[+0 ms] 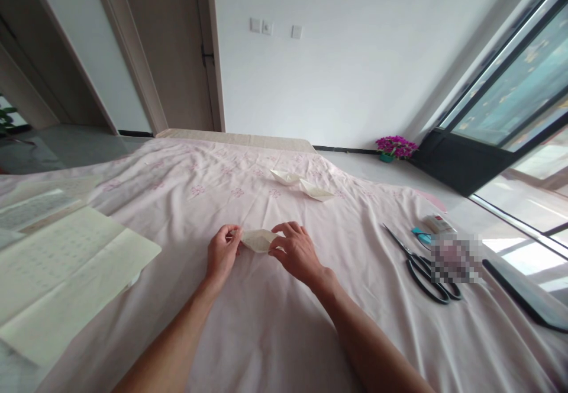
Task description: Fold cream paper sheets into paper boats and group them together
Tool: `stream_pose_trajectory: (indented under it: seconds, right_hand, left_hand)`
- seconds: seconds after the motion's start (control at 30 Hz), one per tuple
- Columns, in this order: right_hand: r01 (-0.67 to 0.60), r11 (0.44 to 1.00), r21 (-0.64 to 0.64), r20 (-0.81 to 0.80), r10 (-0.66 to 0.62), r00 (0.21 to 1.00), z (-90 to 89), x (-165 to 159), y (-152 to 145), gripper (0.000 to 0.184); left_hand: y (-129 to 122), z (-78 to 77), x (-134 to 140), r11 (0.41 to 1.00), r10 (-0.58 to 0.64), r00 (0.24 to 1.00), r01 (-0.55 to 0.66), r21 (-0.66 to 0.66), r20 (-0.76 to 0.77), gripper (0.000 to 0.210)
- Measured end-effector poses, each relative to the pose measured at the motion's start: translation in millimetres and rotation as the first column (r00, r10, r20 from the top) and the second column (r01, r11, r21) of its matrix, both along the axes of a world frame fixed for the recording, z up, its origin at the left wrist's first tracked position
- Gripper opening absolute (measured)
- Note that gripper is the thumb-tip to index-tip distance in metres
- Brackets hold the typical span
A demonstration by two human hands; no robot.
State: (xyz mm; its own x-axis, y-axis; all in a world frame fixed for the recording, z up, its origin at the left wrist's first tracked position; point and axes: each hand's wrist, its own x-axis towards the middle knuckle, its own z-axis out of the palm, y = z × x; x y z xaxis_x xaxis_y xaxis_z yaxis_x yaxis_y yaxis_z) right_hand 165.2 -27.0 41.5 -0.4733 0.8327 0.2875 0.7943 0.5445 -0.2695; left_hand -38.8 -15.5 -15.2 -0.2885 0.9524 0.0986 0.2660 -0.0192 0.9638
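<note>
Between my two hands is a small folded paper boat (257, 241), pale cream, held just above the pink cloth. My left hand (224, 251) pinches its left tip between thumb and fingers. At the other end, my right hand (296, 252) has its thumb and fingers curled around the right tip, which they partly hide. Beyond my hands, two finished-looking paper boats rest on the cloth: one boat (286, 177) farther off and a second boat (316, 190) close beside it to the right.
A pink flowered cloth (213, 203) covers the table. Open paper sheets (110, 245) lie at the left. To the right are black-handled scissors (421, 271), a small white box (439, 225), a blurred-out item and a dark flat device (523, 298). Purple flowers (396, 146) stand by the wall.
</note>
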Motion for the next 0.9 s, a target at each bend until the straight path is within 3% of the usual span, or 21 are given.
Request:
stream_pose_trajectory:
  seconds: [0.1,0.33,0.6,0.73,0.9]
  right_hand:
    - [0.011,1.0,-0.019,0.007,-0.011,1.0,0.8,0,0,0.008]
    - [0.064,0.998,-0.012,-0.025,-0.064,0.998,6.3,15,2,0.029]
    - [0.074,0.987,-0.143,-0.136,-0.093,0.986,-3.1,33,7,0.012]
    - [0.095,0.99,-0.1,-0.275,-0.119,0.954,-9.4,48,26,0.013]
    - [0.23,0.973,-0.001,-0.337,-0.217,0.916,-9.0,77,75,0.018]
  left_hand:
    - [-1,2.4,1,1.0,-0.002,1.0,0.002,0.003,-0.007,0.042]
    - [-3,6.5,2,1.0,-0.003,1.0,0.004,0.02,-0.01,0.043]
    - [-3,9.9,2,0.998,0.064,0.992,-0.066,0.023,0.104,0.052]
    - [0,7.9,-4,0.99,0.132,0.986,-0.135,0.028,0.102,0.048]
    - [3,5.4,-6,0.993,0.118,0.992,-0.119,0.014,0.044,0.046]
